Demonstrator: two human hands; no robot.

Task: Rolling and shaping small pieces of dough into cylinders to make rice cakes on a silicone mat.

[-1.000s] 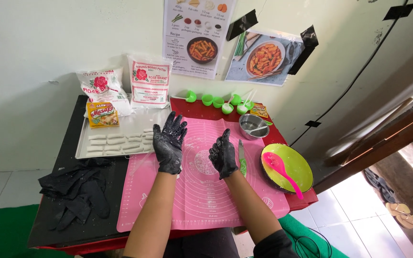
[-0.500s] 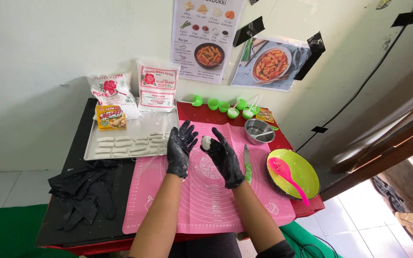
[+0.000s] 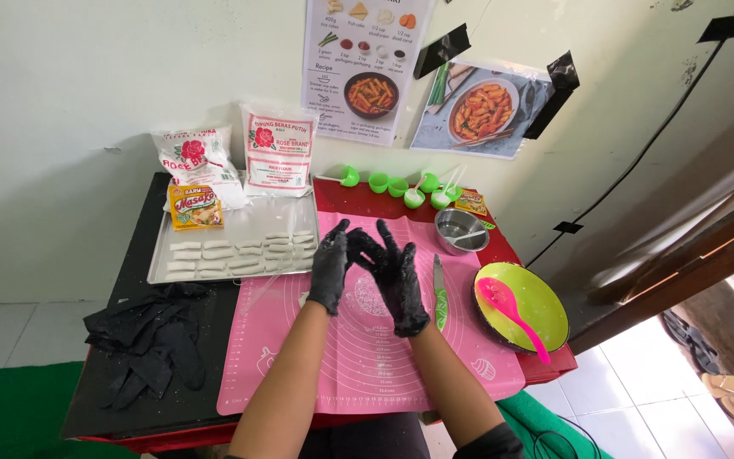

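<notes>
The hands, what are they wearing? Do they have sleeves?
Both the left hand and the right hand wear thin, shiny black gloves that end at the wrists. The forearms are bare, with no sleeves on them. Near the right elbow, at the picture's bottom edge, there is a bit of black cloth.

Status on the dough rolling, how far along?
Done: rows of white dough sticks lie on the metal tray. In hand: left hand and right hand are pressed together above the pink mat; anything between them is hidden. Left: cannot tell.
</notes>
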